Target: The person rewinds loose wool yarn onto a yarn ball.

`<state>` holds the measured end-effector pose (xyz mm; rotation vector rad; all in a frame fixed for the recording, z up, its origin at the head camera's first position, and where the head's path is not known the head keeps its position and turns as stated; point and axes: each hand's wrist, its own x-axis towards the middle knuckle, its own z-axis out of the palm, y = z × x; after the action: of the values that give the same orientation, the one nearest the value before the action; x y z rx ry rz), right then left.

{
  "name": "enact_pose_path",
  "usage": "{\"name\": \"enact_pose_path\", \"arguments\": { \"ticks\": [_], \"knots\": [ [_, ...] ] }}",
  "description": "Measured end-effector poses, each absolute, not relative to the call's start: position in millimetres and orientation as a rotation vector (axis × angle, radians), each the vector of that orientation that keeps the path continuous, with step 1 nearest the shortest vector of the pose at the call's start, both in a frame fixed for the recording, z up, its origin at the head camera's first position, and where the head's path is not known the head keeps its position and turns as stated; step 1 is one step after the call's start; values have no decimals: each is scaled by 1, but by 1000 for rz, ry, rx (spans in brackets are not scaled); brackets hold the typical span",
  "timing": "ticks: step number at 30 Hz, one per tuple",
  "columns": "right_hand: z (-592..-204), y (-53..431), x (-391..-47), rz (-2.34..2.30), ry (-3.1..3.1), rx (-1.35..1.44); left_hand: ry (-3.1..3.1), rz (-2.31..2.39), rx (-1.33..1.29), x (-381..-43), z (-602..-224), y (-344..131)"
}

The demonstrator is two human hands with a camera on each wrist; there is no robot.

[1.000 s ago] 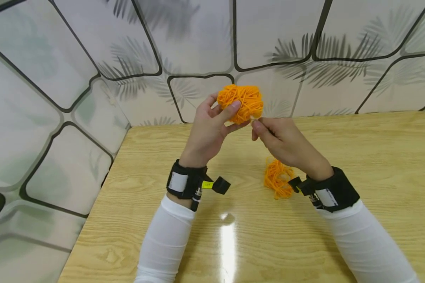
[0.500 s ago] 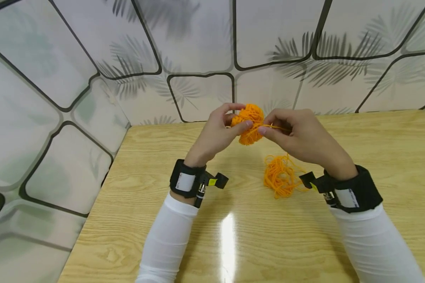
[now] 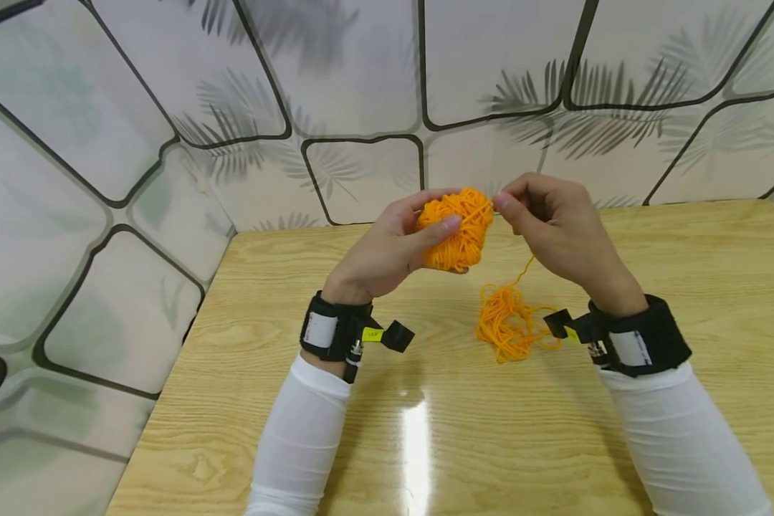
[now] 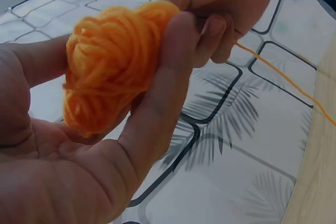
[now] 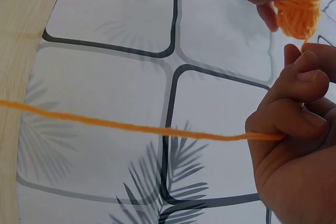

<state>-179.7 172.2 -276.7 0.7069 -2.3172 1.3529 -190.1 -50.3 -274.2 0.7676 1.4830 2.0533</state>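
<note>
An orange ball of yarn [image 3: 459, 240] is held up over the back of the table by my left hand [image 3: 393, 247], thumb across its near face and fingers behind. In the left wrist view the wound ball [image 4: 113, 66] sits between thumb and fingers. My right hand [image 3: 555, 226] is at the ball's upper right, pinching the yarn strand close to it. The right wrist view shows that strand [image 5: 131, 127] running through the curled fingers and off to the left. Below, a loose tangle of orange yarn [image 3: 509, 326] lies on the table, joined to the strand rising toward my right hand.
The wooden table [image 3: 251, 430] reaches back to a wall [image 3: 361, 86] patterned with dark lines and leaf prints. Another patterned wall [image 3: 58, 215] borders the left side. Both wrists wear black straps with small cameras.
The ball has turned in my left hand, dropping lower and shifting right since a second ago. My right hand has moved right and up with the strand; the tangle has spread slightly.
</note>
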Motion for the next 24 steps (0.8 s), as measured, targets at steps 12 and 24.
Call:
{"name": "enact_pose_path", "arguments": {
  "ticks": [12,24],
  "knots": [
    [-288,159,-181,1276,-2481,831,1360,2363,637,-190,-272,-49],
    [-295,141,-177,1223,-2500,986,1160,2573,515,-186,-271,-36]
  ]
}}
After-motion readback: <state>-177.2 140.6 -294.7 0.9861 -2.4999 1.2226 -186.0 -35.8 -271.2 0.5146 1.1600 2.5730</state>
